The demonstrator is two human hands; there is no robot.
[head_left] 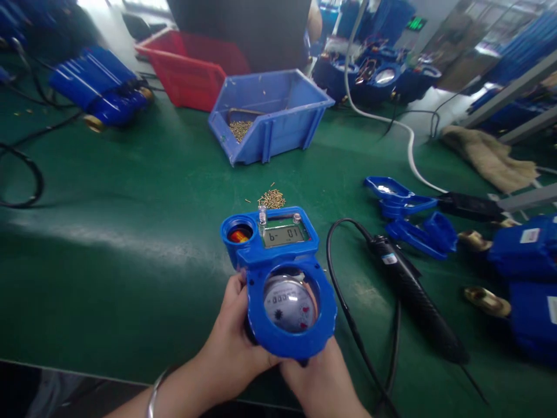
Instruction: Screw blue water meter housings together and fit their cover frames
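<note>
L hand (232, 348) closed round L side of a blue plastic water meter (261, 334), digits bent against the housing, rest hidden underneath; R hand (319, 374) pressed to its lower R edge, fingers out of sight behind, so can't tell how far they're curled. Meter's held up over the near edge of a smooth green worktop (130, 244), tilted toward camera: scalloped round ring w/ pale dial under a clear domed cover, rectangular LCD (285, 235) above, round hollow port at upper L. Shiny metal bangle (156, 395) on L wrist. Just beyond, small loose pile of brass screws (272, 199), then ribbed hard-plastic blue bin (287, 125) w/ more inside, red bin (187, 69) behind it. On R: slim black cylindrical elec screwdriver (413, 296) w/ cable, glossy blue plastic covers (422, 235) nr its top end, & brass threaded fittings (487, 301) on blue units beside it
</note>
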